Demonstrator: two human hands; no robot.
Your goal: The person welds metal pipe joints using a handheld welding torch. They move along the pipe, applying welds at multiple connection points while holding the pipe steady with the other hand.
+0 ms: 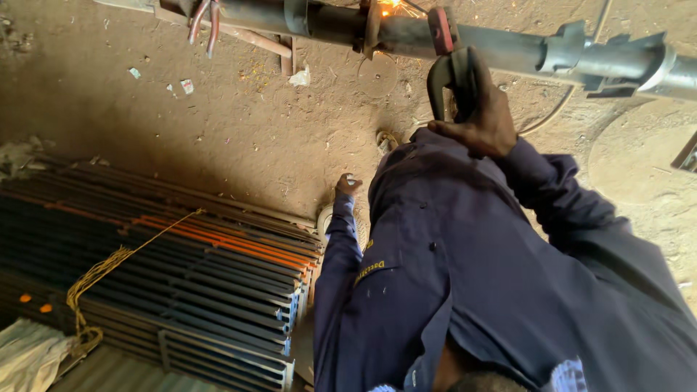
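Observation:
My right hand (479, 120) is raised and shut on a dark curved tool handle (446, 80) that reaches up to a long grey metal pipe (508, 47) running across the top. Orange sparks (388, 7) flare on the pipe left of a red ring (441, 29). My left hand (348, 183) hangs low at my side above the dirt floor, fingers loosely apart and holding nothing. A dark blue work shirt (465, 276) covers my chest and both arms.
A big stack of dark metal square tubes (181, 268), tied with yellow rope (98, 279), fills the lower left. White cloth (29, 356) and corrugated sheet (116, 374) lie at the bottom left. A cable (552, 116) curves over the dirt floor (239, 123).

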